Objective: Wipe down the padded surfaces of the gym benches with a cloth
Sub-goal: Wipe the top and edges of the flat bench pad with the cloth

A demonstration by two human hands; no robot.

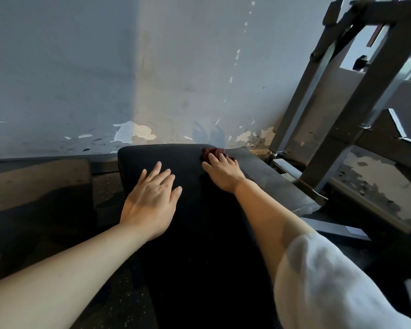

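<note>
- The black pad [176, 210] of the bench ran from the bottom of the view up toward the wall [81, 67] at 12 o'clock.
- The left hand [150, 198] lay flat on the pad with its fingers spread apart. It held nothing.
- The right hand [222, 173] was at 1 o'clock from the left one, near the pad's far right corner.
- The right hand's fingers were pressed down on a dark red cloth [212, 153]. The cloth was bunched up and sat right at the far edge of the pad.
- A grey metal frame [342, 103] stood close by at 3 o'clock.
- I think the far corner was being wiped at this point.
- To do it well, the cloth should be spread flatter, so more of it touches the pad.
- The right hand should press evenly and pull in long rows toward 6 o'clock, each row touching the last.
- The left hand could keep the body steady, but it would need to lift so the spot under it gets wiped too.
- The edges and corners should not be skipped.
</note>
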